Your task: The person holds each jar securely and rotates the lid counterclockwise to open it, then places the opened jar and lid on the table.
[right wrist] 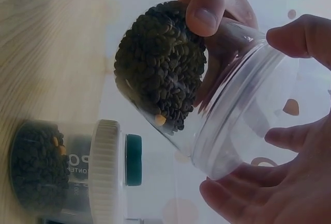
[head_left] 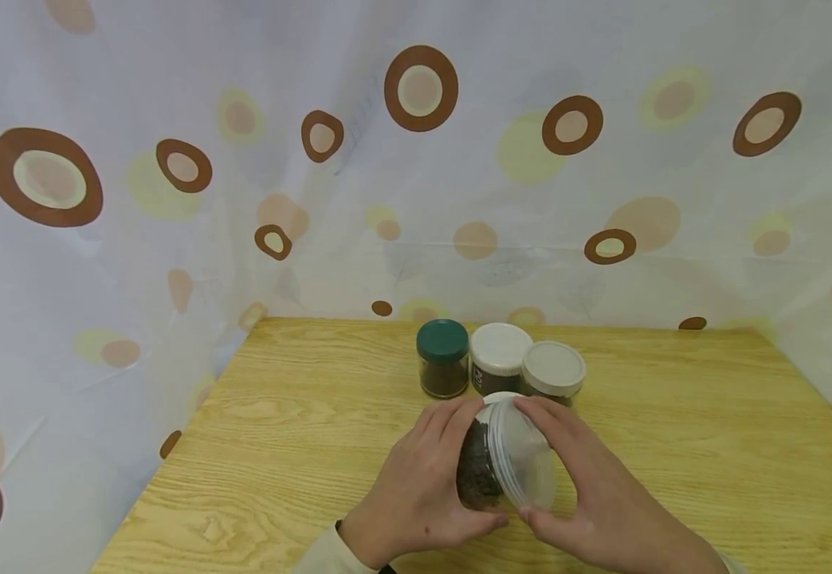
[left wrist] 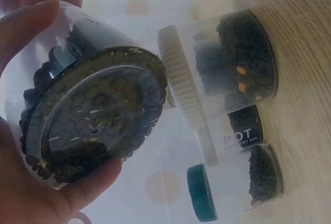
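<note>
Watching the feed from my end, I've got the left hand (head_left: 416, 486) wrapped round a clear jar (head_left: 477, 470) of dark seeds, held tilted above the wooden table (head_left: 280, 422). My right hand (head_left: 595, 494) has fingers and thumb clamped round its clear lid (head_left: 531, 462), near the green-lidded jar (head_left: 443, 363) and two white-lidded jars (head_left: 500, 351).

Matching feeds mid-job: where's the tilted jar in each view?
Head: the tilted jar is low, right of centre.
Left wrist: left half, base towards the camera.
Right wrist: upper middle, dark contents on its left side.
Shared landmark: the green lid, seen in all three.
</note>
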The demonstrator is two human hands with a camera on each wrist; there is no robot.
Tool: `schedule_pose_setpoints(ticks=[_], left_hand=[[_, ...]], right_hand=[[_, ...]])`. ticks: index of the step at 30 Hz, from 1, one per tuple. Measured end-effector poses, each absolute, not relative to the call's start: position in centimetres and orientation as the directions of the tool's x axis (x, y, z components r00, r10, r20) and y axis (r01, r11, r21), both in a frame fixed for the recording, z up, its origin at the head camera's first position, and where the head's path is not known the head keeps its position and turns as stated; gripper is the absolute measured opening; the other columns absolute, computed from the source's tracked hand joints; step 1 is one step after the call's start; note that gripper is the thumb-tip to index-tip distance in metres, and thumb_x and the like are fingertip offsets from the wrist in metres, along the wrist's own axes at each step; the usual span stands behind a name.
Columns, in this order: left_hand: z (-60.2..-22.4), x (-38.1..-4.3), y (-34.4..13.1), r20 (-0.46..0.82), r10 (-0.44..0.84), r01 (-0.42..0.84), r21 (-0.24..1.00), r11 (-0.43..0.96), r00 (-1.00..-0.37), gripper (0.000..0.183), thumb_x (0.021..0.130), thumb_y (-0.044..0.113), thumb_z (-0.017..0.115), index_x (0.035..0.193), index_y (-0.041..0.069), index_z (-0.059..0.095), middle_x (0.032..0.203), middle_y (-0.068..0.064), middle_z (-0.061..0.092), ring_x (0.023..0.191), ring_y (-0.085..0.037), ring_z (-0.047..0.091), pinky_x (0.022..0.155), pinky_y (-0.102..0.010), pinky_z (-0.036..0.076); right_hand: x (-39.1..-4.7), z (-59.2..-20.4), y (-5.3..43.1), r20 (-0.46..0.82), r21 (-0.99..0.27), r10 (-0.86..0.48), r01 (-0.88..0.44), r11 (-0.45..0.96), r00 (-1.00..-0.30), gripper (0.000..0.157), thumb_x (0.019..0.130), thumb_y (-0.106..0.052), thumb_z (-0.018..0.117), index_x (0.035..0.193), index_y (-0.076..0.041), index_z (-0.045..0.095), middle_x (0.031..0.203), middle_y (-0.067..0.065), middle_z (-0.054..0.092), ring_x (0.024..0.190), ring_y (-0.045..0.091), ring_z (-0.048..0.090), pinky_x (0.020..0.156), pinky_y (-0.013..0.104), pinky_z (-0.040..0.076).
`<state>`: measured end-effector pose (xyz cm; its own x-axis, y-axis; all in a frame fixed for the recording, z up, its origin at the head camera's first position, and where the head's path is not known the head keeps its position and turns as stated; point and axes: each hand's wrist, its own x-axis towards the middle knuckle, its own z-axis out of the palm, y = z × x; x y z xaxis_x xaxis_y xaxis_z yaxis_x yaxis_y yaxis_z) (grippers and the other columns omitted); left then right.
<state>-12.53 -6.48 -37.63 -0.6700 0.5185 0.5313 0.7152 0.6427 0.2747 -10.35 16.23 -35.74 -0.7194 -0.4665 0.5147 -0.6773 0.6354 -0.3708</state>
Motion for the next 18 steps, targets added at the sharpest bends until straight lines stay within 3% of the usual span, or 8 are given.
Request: schedule_pose_setpoints(ticks=[13,18], left_hand=[[-37.17,-12.63,-7.11,0.414,0.575,0.707,0.354,0.612,-0.705,0.124,0.061,0.043,0.094,0.156,0.013,0.021,0.147,-0.007,0.042,0.135,-0.022,0.042,0.108,-0.039,0.047],[-37.35,-12.7,-7.1,0.427,0.543,0.689,0.396,0.607,-0.724,0.117,0.062,0.04,0.092,0.154,0.016,0.025,0.146,-0.004,0.043,0.133,-0.019,0.042,0.108,-0.039,0.046]], right_hand=[[-10.44,-35.89,16.35,0.519,-0.409,-0.479,-0.698,0.588,-0.708,0.104,0.066,-0.019,0.087,0.154,-0.016,0.032,0.149,0.0,0.04,0.122,0.008,0.046,0.087,0.026,0.054],[-10.38,-35.8,16.48,0.478,-0.394,-0.488,-0.675,0.624,-0.73,0.105,0.072,-0.031,0.088,0.157,-0.018,0.028,0.155,0.0,0.035,0.134,0.004,0.039,0.094,0.027,0.051]])
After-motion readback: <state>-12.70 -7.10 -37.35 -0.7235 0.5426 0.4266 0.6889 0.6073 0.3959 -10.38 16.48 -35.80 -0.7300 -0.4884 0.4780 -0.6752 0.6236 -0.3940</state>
